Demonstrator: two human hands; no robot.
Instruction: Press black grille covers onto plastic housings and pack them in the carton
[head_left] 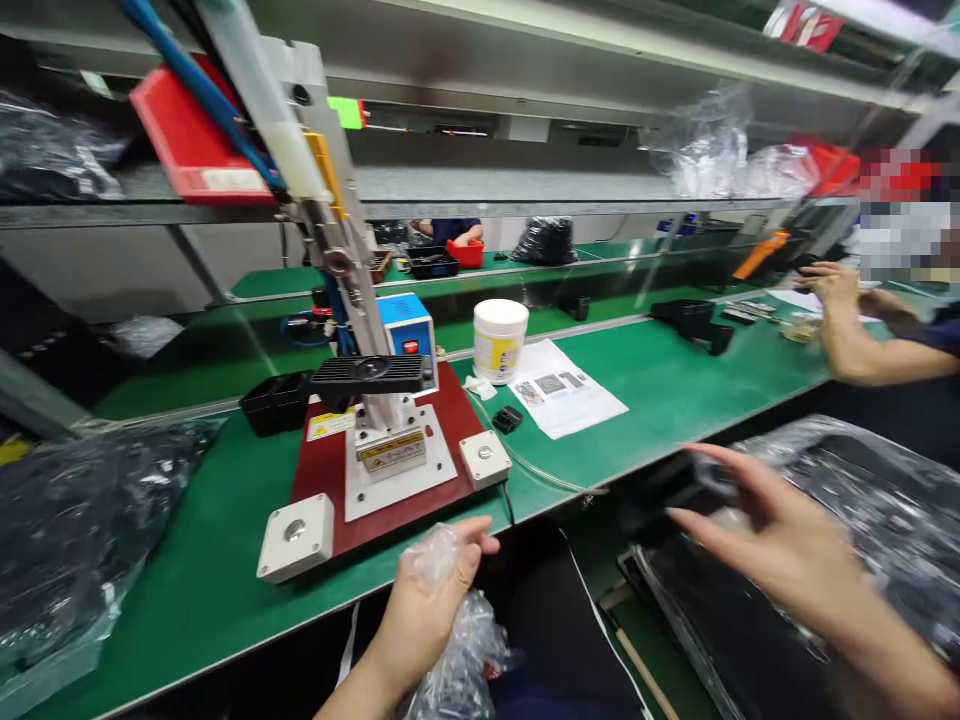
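My left hand (431, 600) is closed on a crumpled clear plastic bag (457, 650) at the near edge of the green bench (637, 400). My right hand (765, 545) hangs open, fingers spread and blurred, above a large plastic-covered black bin (862, 500) at the lower right. Just beyond my left hand stands a small press (375, 430) on a dark red base, with a black slotted part (369, 375) resting on its fixture and a white push-button box at each front corner.
A white tub (499, 340), a printed sheet (566, 395) and a small black part (508, 419) lie right of the press. A black tray (276, 400) sits behind it, bagged black parts (67, 540) at left. A co-worker's arm (862, 340) reaches in at right.
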